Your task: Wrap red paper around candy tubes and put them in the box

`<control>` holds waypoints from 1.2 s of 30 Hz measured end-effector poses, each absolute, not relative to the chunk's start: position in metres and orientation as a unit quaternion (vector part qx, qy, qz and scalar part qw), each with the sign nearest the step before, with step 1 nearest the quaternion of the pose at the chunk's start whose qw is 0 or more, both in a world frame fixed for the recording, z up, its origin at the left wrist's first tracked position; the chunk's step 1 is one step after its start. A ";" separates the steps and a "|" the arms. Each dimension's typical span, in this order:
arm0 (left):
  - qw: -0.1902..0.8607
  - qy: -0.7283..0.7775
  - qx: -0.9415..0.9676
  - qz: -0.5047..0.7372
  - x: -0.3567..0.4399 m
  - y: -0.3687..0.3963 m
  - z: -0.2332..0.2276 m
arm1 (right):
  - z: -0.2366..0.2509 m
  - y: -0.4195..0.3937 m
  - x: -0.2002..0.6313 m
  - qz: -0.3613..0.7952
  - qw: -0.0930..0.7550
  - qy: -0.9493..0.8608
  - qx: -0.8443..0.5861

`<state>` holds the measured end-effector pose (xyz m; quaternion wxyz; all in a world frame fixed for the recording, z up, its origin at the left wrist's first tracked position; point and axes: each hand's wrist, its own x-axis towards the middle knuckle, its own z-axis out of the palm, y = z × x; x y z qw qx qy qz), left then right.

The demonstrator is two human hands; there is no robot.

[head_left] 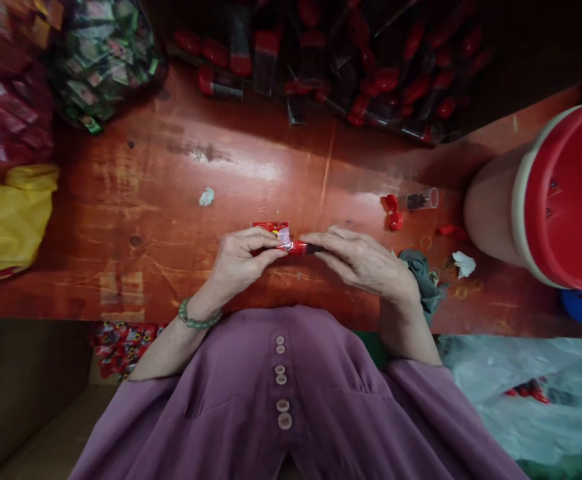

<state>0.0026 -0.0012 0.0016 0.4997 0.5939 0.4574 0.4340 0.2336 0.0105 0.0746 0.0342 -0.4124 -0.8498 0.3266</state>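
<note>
Close to my body, just above the table's front edge, both my hands meet at a small tube point(299, 248) with a red end and dark contents. My left hand point(245, 257), with a green bead bracelet on its wrist, pinches thumb against fingers at a red printed packet point(269, 227) with a clear, shiny end. That packet end touches or overlaps the tube's red end; I cannot tell which. From the other side, my right hand point(363, 257) grips the dark end of the tube between thumb and fingers. Its fingers partly cover the tube.
Many red-capped tubes point(265, 60) fill a dark container at the back. Bags of wrapped pieces point(113, 57) and a yellow bag point(13, 220) stand left. Rightward are an open tube point(423, 199), a grey cloth point(423, 277), rubber bands point(461, 292) and a red-topped bucket point(501, 200).
</note>
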 end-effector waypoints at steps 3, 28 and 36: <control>0.517 0.465 0.588 0.413 0.003 -0.003 -0.001 | 0.073 0.016 0.232 0.347 0.018 -0.845 -0.407; 0.738 0.437 0.439 0.267 0.005 -0.007 0.003 | 0.052 0.039 0.247 0.587 0.039 -0.755 -0.289; 0.752 0.439 0.428 0.241 0.006 -0.011 0.001 | 0.048 0.029 0.250 0.619 0.029 -0.729 -0.291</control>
